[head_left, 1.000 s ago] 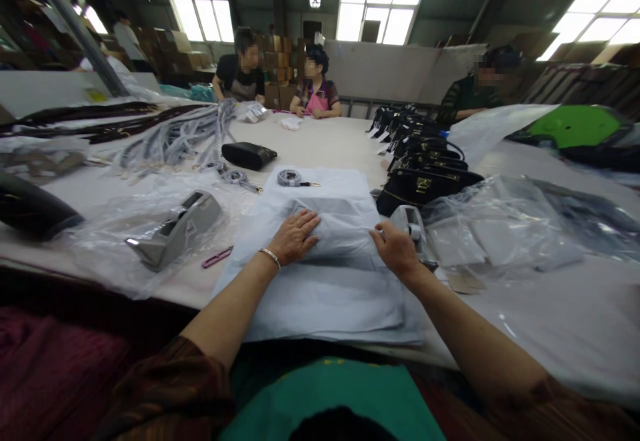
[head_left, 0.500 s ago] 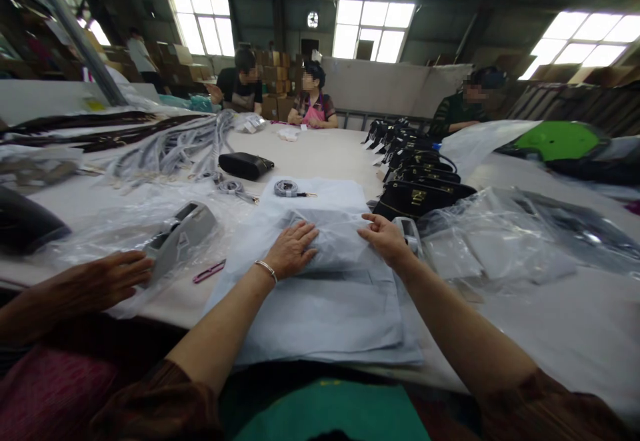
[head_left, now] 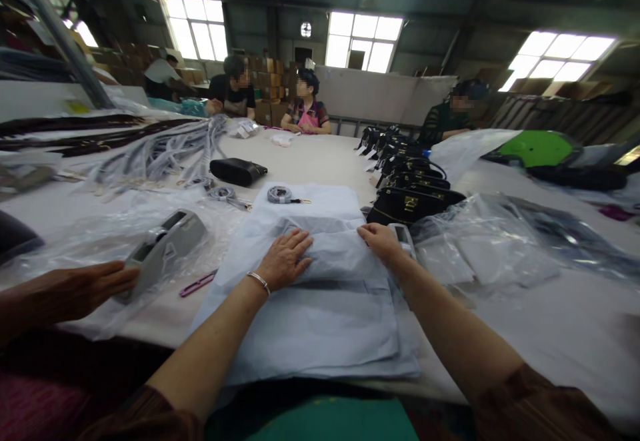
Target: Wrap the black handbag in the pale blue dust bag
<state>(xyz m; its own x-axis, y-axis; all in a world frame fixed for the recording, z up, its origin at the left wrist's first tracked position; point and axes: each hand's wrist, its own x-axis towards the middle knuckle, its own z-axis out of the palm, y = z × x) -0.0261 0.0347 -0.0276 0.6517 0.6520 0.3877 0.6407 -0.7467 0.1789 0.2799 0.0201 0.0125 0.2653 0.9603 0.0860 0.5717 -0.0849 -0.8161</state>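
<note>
A bundle wrapped in thin white paper [head_left: 334,252] lies in front of me, on top of several flat white sheets [head_left: 320,341]. My left hand [head_left: 285,256], with a bracelet at the wrist, rests flat on the bundle's left side, fingers stretched. At the bundle's right end my right hand [head_left: 381,241] pinches the edge of the paper between thumb and fingers. What the paper covers is hidden. Just beyond the bundle, a coiled grey-wrapped strap [head_left: 280,194] with a gold clasp lies on the sheets.
To the left stand a grey tape dispenser [head_left: 167,248], with a co-worker's hand [head_left: 85,288] beside it, and a pink cutter [head_left: 197,284]. A black pouch [head_left: 238,171] lies farther back. Black handbags [head_left: 413,201] line the right, near clear plastic bags [head_left: 480,248]. Other people sit across the table.
My right fingers have closed together on the paper's edge, while my left hand stays flat on the bundle. The view has shifted slightly. The co-worker's hand at left has moved a little.
</note>
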